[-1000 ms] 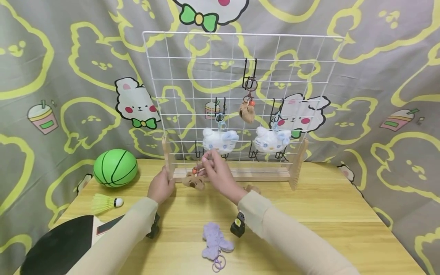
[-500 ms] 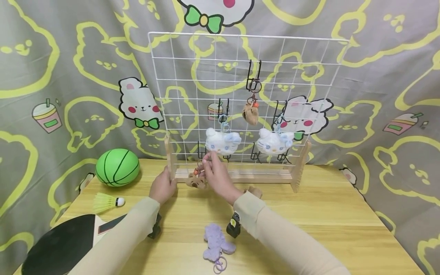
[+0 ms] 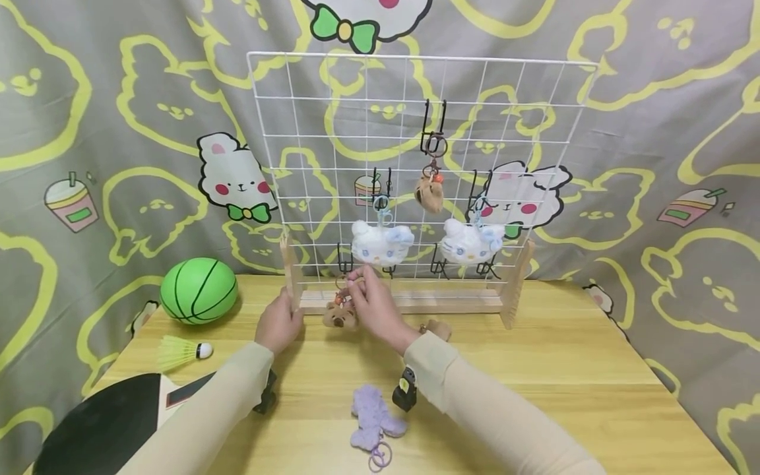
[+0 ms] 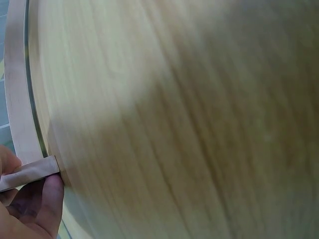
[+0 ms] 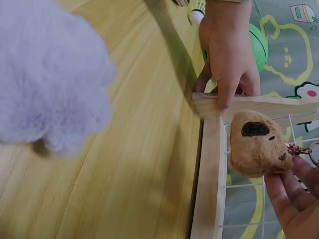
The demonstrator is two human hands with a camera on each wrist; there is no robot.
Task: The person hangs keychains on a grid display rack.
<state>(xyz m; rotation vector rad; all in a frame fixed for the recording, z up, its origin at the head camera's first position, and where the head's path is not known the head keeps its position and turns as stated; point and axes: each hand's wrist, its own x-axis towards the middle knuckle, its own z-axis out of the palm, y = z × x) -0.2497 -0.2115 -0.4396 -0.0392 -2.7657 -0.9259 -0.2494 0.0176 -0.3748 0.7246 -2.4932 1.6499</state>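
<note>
My left hand grips the left wooden upright of the grid rack's stand; the left wrist view shows thumb and fingers on either side of it. My right hand pinches the metal ring and chain of a brown plush keychain. That plush dangles low in front of the rack's lower left part, below a black hook. White cat-head plush keychains and another brown plush keychain hang from hooks on the white wire grid. The right hand's far fingers are partly hidden in the head view.
A purple plush keychain lies on the table near the front. Behind the right wrist rests one more brown plush. A green ball, a yellow shuttlecock and a black paddle occupy the left side.
The brown plush has turned on its chain so its face points more toward the head camera. My right hand has shifted very slightly; the left hand keeps its grip on the upright.
</note>
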